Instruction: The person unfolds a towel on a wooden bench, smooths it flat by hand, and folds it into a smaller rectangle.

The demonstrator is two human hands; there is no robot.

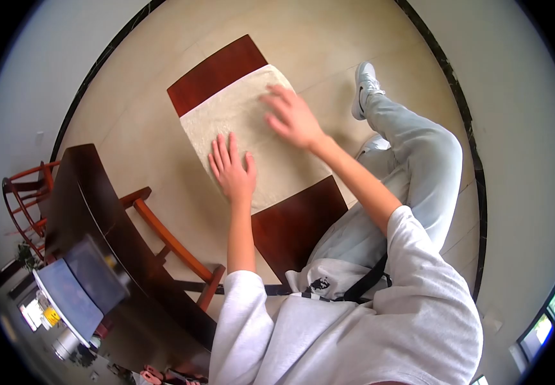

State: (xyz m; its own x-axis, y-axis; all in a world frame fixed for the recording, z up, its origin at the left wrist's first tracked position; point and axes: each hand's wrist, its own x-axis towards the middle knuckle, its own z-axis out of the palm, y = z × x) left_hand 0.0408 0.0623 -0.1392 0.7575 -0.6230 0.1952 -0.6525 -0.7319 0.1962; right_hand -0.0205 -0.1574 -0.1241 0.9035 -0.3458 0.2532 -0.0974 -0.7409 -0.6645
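Observation:
A cream-coloured cloth [277, 170], roughly rectangular, lies spread across a reddish-brown wooden bench [219, 74]. The bench's bare wood shows beyond both ends of the cloth. My left hand [232, 170] rests flat near the cloth's left edge, fingers stretched and slightly apart. Over the upper right part of the cloth is my right hand [295, 120], its fingers spread and a little smeared by motion. Whether the right hand touches the fabric, I cannot tell. Neither hand holds anything.
To the left stands a dark wooden table [104, 212] with a grey-blue object [72, 298] on it. A red-brown chair [30, 199] is behind it. My legs [418, 147] extend along the bench's right side over the tiled floor [136, 109]. Walls curve round both sides.

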